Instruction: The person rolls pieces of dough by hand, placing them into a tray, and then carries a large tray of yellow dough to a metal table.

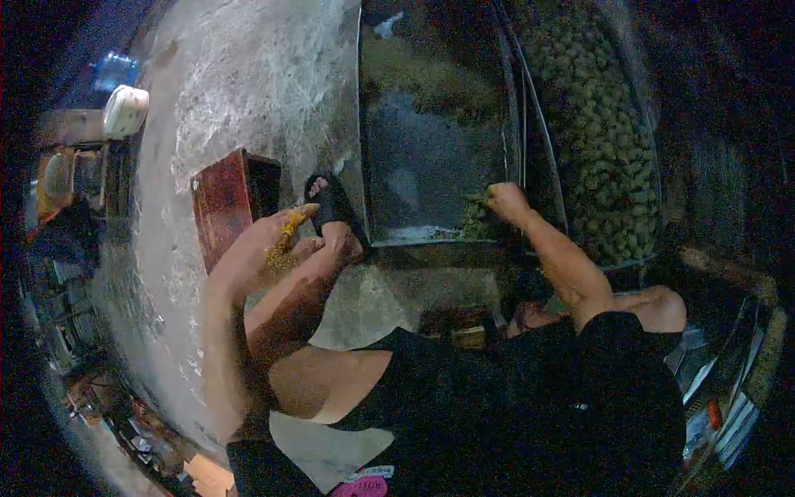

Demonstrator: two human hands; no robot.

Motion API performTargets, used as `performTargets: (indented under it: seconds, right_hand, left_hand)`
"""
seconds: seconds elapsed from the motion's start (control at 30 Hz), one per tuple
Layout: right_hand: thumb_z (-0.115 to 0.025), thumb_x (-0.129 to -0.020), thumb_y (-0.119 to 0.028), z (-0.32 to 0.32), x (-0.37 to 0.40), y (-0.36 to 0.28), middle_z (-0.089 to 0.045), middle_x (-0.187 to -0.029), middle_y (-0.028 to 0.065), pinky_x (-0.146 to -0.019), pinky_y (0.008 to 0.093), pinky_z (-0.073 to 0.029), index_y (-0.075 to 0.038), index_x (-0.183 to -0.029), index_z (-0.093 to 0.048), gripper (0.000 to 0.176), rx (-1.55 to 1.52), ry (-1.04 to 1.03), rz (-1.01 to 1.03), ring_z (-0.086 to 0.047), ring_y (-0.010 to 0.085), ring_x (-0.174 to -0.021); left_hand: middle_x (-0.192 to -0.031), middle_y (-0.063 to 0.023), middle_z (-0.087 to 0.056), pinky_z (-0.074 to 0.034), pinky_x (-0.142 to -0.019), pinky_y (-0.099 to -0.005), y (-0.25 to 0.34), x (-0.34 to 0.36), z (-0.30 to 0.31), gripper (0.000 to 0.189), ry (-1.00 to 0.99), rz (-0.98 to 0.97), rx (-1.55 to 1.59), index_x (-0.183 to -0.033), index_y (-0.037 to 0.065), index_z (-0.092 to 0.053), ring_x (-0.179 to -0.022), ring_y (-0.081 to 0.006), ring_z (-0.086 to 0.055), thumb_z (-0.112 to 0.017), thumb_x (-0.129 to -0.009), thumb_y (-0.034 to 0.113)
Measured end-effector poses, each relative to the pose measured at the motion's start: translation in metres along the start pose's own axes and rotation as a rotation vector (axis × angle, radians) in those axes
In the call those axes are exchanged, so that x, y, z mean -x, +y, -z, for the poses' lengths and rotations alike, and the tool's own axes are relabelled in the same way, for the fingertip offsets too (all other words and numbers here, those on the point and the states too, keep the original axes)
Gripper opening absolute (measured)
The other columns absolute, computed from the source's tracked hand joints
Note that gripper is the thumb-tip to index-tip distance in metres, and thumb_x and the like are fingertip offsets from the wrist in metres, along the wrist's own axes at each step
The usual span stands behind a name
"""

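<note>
Evidently, the right hand is working low in the near right corner of the tray, its grip curling narrow beside the green crumbly stuff; blur and dim light are hiding whether any of it is pinched inside. The left hand is hanging outside the tray, above the lower leg, its grip standing fairly wide between thumb and fingers, with yellow grains clinging along the palm and fingers. Just past it, a reddish box is sitting on the floor, and a foot in a dark sandal is resting between box and tray.

More loose stuff is lying in a band across the far part of the tray, while many round green lumps are crowding a container to the right. By the look of it, the crumbly stuff is likely light, soft and maybe damp, breaking apart under a hard squeeze rather than slipping; scooping from beneath with gathered fingers is probably serving better than pinching from the top. The yellow grains are looking dry and easily shed, so a level, cupped palm is suiting them. The lumps are seeming firmer, best taken around their sides.
</note>
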State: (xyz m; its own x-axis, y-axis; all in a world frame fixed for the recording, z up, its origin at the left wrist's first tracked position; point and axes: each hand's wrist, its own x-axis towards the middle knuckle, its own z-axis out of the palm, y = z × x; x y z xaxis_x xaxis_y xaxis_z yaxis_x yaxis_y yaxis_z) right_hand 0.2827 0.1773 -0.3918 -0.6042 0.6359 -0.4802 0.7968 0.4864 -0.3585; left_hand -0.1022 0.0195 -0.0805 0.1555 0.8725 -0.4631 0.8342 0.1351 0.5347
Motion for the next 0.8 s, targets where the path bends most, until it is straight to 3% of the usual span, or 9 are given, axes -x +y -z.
performTargets:
  seconds: [0.07, 0.13, 0.23, 0.27, 0.33, 0.43, 0.57, 0.63, 0.8]
  right_hand:
    - [-0.068, -0.074, -0.025, 0.015, 0.003, 0.008, -0.063, -0.096, 0.0112, -0.068, 0.0393, -0.047, -0.005, -0.092, -0.064, 0.028, -0.287, -0.003, -0.087, -0.059, 0.0266, -0.085]
    - [-0.067, -0.078, -0.028, 0.05, 0.017, 0.0, -0.063, -0.097, 0.0095, -0.064, 0.0374, -0.046, -0.004, -0.099, -0.063, 0.032, -0.964, -0.183, -0.308, -0.056, 0.0211, -0.088]
    - [-0.066, -0.08, -0.03, 0.057, 0.042, -0.025, -0.062, -0.093, 0.0109, -0.059, 0.0373, -0.046, 0.0, -0.093, -0.06, 0.033, -1.097, -0.04, -0.476, -0.057, 0.0206, -0.085]
    - [-0.066, -0.08, -0.031, 0.052, 0.044, -0.028, -0.062, -0.089, 0.0114, -0.059, 0.0367, -0.046, 0.001, -0.091, -0.059, 0.034, -1.173, 0.034, -0.519, -0.057, 0.0211, -0.081]
    - [-0.068, -0.079, -0.032, 0.017, 0.031, -0.008, -0.062, -0.078, 0.0103, -0.059, 0.0372, -0.046, 0.001, -0.085, -0.059, 0.035, -1.115, -0.016, -0.46, -0.058, 0.0212, -0.069]
    - [-0.064, -0.08, -0.041, 0.009, 0.033, -0.023, -0.058, -0.067, 0.0137, -0.059, 0.0402, -0.044, 0.003, -0.074, -0.057, 0.045, -0.436, 0.213, -0.323, -0.057, 0.0217, -0.061]
    - [-0.062, -0.08, -0.046, 0.008, 0.043, -0.032, -0.055, -0.065, 0.0154, -0.06, 0.0415, -0.042, 0.003, -0.069, -0.054, 0.051, -0.363, 0.359, -0.225, -0.055, 0.0265, -0.061]
    - [-0.061, -0.08, -0.045, -0.004, 0.039, -0.014, -0.053, -0.065, 0.0173, -0.06, 0.0439, -0.041, 0.004, -0.068, -0.052, 0.051, -0.289, 0.299, -0.034, -0.053, 0.0314, -0.062]
    - [-0.061, -0.082, -0.041, 0.001, 0.036, -0.011, -0.049, -0.064, 0.0183, -0.058, 0.0457, -0.038, 0.004, -0.068, -0.049, 0.048, -0.204, 0.019, -0.156, -0.049, 0.0327, -0.06]
  left_hand:
    - [-0.114, -0.0152, -0.059, -0.045, -0.087, -0.0333, -0.004, 0.001, -0.002, 0.046, -0.007, 0.023, 0.204, -0.126, 0.002, -0.047, -0.102, -0.0269, -0.058, -0.06, -0.085, 0.02]
    - [-0.114, -0.0164, -0.059, -0.046, -0.087, -0.0368, -0.004, 0.002, -0.002, 0.047, -0.012, 0.041, 0.406, -0.127, 0.005, -0.047, -0.103, -0.0313, -0.058, -0.061, -0.084, 0.02]
    - [-0.113, -0.0162, -0.06, -0.046, -0.087, -0.0372, 0.02, 0.002, 0.005, 0.047, 0.027, -0.019, 0.468, -0.126, 0.005, -0.048, -0.101, -0.0322, -0.058, -0.06, -0.085, 0.023]
    - [-0.113, -0.0161, -0.06, -0.046, -0.087, -0.0374, 0.035, 0.003, 0.012, 0.047, 0.02, -0.032, 0.183, -0.126, 0.005, -0.048, -0.1, -0.032, -0.059, -0.06, -0.085, 0.023]
    - [-0.113, -0.016, -0.06, -0.046, -0.086, -0.0376, 0.044, 0.003, 0.016, 0.047, 0.021, -0.042, -0.106, -0.126, 0.005, -0.048, -0.099, -0.0318, -0.059, -0.06, -0.085, 0.024]
    - [-0.105, -0.0244, -0.059, -0.046, -0.085, -0.0394, 0.042, 0.001, 0.009, 0.046, 0.204, -0.244, -0.125, -0.118, -0.003, -0.05, -0.099, -0.0391, -0.055, -0.057, -0.086, 0.03]
    - [-0.104, -0.0245, -0.059, -0.046, -0.084, -0.0403, 0.058, 0.006, 0.012, 0.047, 0.182, -0.233, -0.037, -0.117, -0.002, -0.051, -0.099, -0.0387, -0.056, -0.058, -0.085, 0.032]
    - [-0.103, -0.0247, -0.059, -0.046, -0.084, -0.0407, 0.059, 0.007, 0.011, 0.047, 0.185, -0.223, -0.071, -0.116, -0.002, -0.051, -0.099, -0.0389, -0.056, -0.058, -0.085, 0.032]
    - [-0.103, -0.0241, -0.059, -0.046, -0.083, -0.0427, 0.061, 0.022, 0.011, 0.048, 0.18, -0.213, -0.21, -0.116, -0.002, -0.052, -0.096, -0.0397, -0.056, -0.055, -0.087, 0.036]
